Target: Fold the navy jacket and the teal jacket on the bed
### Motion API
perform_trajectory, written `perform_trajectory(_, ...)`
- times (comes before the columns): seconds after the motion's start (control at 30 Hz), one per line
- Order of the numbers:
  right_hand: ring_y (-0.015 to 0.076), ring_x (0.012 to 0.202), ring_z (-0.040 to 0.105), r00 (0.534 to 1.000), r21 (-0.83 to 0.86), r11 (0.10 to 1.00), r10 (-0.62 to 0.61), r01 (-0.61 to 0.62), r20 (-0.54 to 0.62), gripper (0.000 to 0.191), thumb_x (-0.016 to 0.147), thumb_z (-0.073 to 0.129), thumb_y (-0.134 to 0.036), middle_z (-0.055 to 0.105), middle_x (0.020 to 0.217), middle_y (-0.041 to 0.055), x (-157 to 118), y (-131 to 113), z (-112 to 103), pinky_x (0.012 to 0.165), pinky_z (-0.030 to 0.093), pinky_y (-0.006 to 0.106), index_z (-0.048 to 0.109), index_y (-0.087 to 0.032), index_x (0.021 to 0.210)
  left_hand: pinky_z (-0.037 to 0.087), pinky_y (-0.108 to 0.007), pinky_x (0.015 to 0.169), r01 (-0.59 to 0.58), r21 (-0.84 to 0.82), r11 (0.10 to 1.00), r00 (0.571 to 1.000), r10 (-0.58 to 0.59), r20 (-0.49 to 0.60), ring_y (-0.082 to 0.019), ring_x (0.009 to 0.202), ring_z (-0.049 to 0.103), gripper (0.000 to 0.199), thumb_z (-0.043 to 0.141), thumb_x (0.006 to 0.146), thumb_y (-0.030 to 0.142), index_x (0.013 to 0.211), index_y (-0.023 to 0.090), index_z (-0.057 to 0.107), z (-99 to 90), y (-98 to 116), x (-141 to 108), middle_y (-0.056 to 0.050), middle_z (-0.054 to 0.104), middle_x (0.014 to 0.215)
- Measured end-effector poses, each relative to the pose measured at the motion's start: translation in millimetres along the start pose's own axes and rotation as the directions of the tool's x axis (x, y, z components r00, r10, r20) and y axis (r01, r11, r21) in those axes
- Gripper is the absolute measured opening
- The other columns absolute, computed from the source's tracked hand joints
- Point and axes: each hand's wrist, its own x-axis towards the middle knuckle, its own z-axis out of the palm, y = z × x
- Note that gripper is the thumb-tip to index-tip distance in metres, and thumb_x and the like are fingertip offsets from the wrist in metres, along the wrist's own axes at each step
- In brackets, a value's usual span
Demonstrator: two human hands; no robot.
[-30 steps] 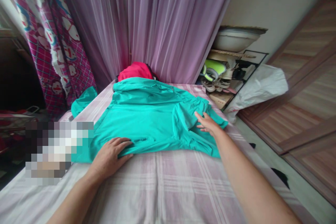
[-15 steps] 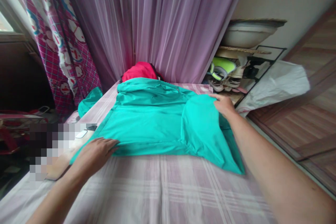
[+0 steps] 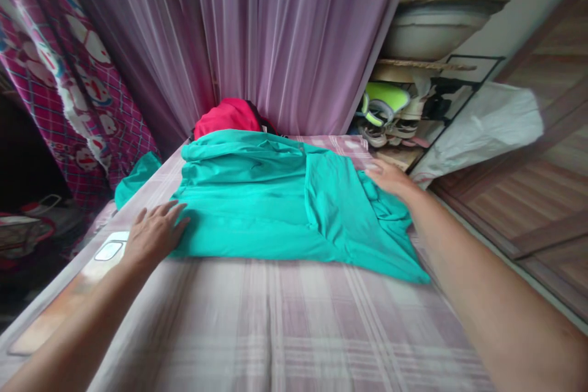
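A teal garment (image 3: 248, 208) of thin fabric lies folded on the bed, a flap of it turned inward at the right, with creases near its right end. At its left edge rests my left hand (image 3: 156, 233), fingers spread and palm down, the fingertips touching the fabric. My right hand (image 3: 392, 180) is over the garment's upper right edge, its fingers stretched out toward the left and slightly blurred. Beneath that hand the cloth is bunched. Another piece of teal fabric (image 3: 138, 180) hangs at the bed's left edge.
A phone-like object (image 3: 76, 294) lies on the plaid bedsheet (image 3: 294, 324) by my left forearm. Behind the garment sits a red item (image 3: 227, 116) against purple curtains (image 3: 294, 43). Right of the bed stand a shoe rack (image 3: 399, 159), a basin (image 3: 427, 33) and a white bag (image 3: 487, 128).
The right-hand flap has come down flatter and the loose right end is gathered inward. My left hand has shifted left and up, its fingers more spread. The view has moved slightly.
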Motion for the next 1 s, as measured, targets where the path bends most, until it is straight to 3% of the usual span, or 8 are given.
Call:
perform_trajectory(0.1,0.0283,0.091,0.072,0.990,-0.036,0.992,0.123,-0.120,0.075,0.045,0.081,0.059,-0.045,0.076,0.102,0.0126,-70.9,31.8,-8.7,0.084,0.056,0.040,0.068,-0.019,0.116,0.044,-0.050,0.105,0.160,-0.082,0.984,0.987,-0.159,0.018,-0.036,0.125,0.057,0.055,0.038,0.094,0.048,0.133,0.012,0.054,4.2,-15.7,-24.1,-0.019,0.059,0.138)
perform_trajectory(0.2,0.0335,0.087,0.073,0.970,0.002,0.978,0.205,-0.207,0.134,0.040,0.072,0.060,-0.060,0.077,0.090,0.0120,-134.7,59.1,-20.2,0.078,0.057,0.043,0.073,-0.027,0.090,0.048,-0.047,0.100,0.312,-0.062,0.948,0.949,-0.307,0.078,-0.036,0.121,0.061,0.064,0.037,0.092,0.055,0.136,0.011,0.051,2.5,-22.4,-34.9,-0.022,0.064,0.130)
perform_trajectory(0.33,0.0364,0.081,0.072,0.960,0.079,0.990,0.091,-0.116,0.263,0.029,0.066,0.058,-0.063,0.075,0.078,0.0084,-179.8,71.7,-24.1,0.072,0.056,0.045,0.071,-0.037,0.064,0.049,-0.047,0.095,0.321,0.036,0.947,0.937,-0.322,0.137,-0.040,0.118,0.062,0.070,0.040,0.089,0.060,0.133,0.008,0.054,-3.5,-17.9,-27.4,-0.026,0.065,0.127)
perform_trajectory(0.47,0.0394,0.083,0.071,0.996,0.156,0.988,-0.023,0.009,0.089,0.020,0.068,0.055,-0.059,0.073,0.075,0.0046,-185.5,68.5,-9.5,0.076,0.054,0.050,0.065,-0.043,0.062,0.051,-0.043,0.085,0.306,0.100,0.947,0.934,-0.319,0.162,-0.040,0.106,0.067,0.061,0.054,0.082,0.060,0.114,0.010,0.066,-9.7,-8.0,-17.5,-0.025,0.072,0.111)
perform_trajectory(0.57,0.0368,0.088,0.070,0.995,0.177,0.984,0.041,-0.026,-0.085,0.024,0.075,0.047,-0.058,0.073,0.083,0.0069,-178.9,67.2,5.8,0.080,0.055,0.046,0.061,-0.040,0.072,0.050,-0.037,0.080,0.350,0.033,0.936,0.932,-0.352,0.089,-0.035,0.103,0.069,0.056,0.056,0.083,0.049,0.126,0.013,0.062,-13.0,-2.1,-19.9,-0.019,0.073,0.113)
perform_trajectory(0.67,0.0346,0.090,0.070,0.984,0.108,0.991,0.099,-0.084,-0.147,0.029,0.077,0.041,-0.056,0.073,0.089,0.0095,-170.3,63.9,12.4,0.081,0.055,0.045,0.059,-0.034,0.083,0.049,-0.034,0.073,0.407,-0.055,0.912,0.913,-0.405,0.038,-0.030,0.096,0.071,0.051,0.049,0.088,0.043,0.134,0.022,0.057,-17.6,0.6,-29.1,-0.012,0.075,0.112)
perform_trajectory(0.87,0.0328,0.079,0.068,0.997,0.021,1.000,0.021,-0.019,-0.068,0.026,0.073,0.043,-0.051,0.071,0.077,0.0095,-168.6,60.9,-15.0,0.072,0.055,0.043,0.059,-0.030,0.076,0.049,-0.035,0.072,0.324,-0.030,0.946,0.946,-0.325,-0.025,-0.030,0.100,0.069,0.049,0.045,0.091,0.046,0.134,0.027,0.057,-27.9,-6.9,-61.6,-0.011,0.070,0.124)
perform_trajectory(1.0,0.0294,0.070,0.068,0.980,0.035,0.998,-0.065,0.059,0.190,0.026,0.068,0.049,-0.052,0.070,0.066,0.0049,-186.3,74.9,-28.6,0.067,0.056,0.040,0.060,-0.030,0.061,0.051,-0.038,0.074,0.268,-0.010,0.963,0.963,-0.269,-0.005,-0.033,0.104,0.068,0.054,0.040,0.092,0.051,0.138,0.028,0.054,-25.4,-15.9,-91.2,-0.013,0.067,0.130)
